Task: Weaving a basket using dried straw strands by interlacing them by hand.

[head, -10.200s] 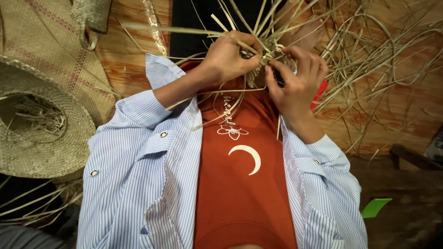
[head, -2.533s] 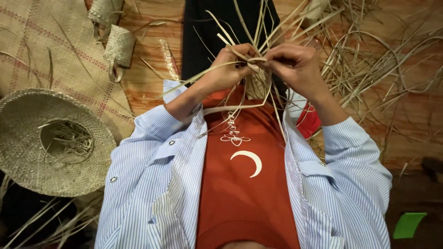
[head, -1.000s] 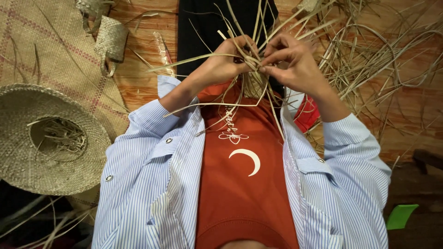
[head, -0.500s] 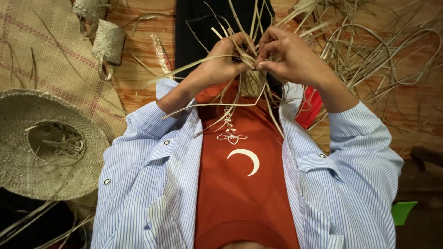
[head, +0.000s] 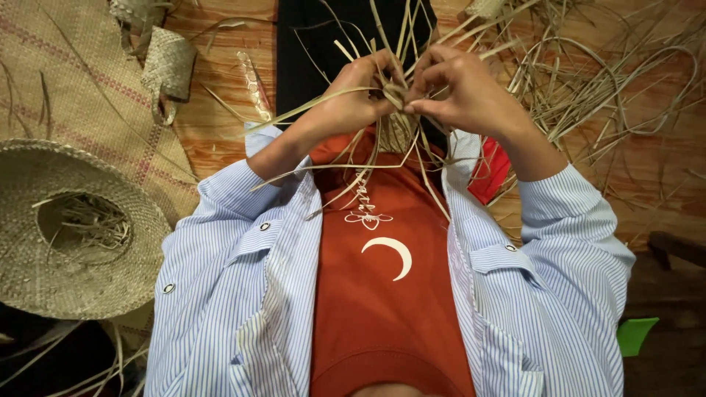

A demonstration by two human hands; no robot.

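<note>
My left hand [head: 353,103] and my right hand [head: 463,92] meet in front of my chest, both gripping a small woven piece of pale straw strips [head: 397,110]. Loose strip ends fan out above the fingers and hang down over my orange shirt. The fingertips of my right hand pinch a strip right beside my left thumb. Most of the woven part is hidden behind the hands.
A finished straw hat [head: 73,228] lies upside down at the left on a woven mat [head: 73,81]. Small woven pieces [head: 168,66] sit at the top left. A loose heap of straw strips [head: 610,81] covers the wooden floor at the right. A green object [head: 636,334] lies low right.
Both hands stay on the straw weave, shifting slightly; my right hand has come closer to the left and pinches a strip. The view has drifted a little.
</note>
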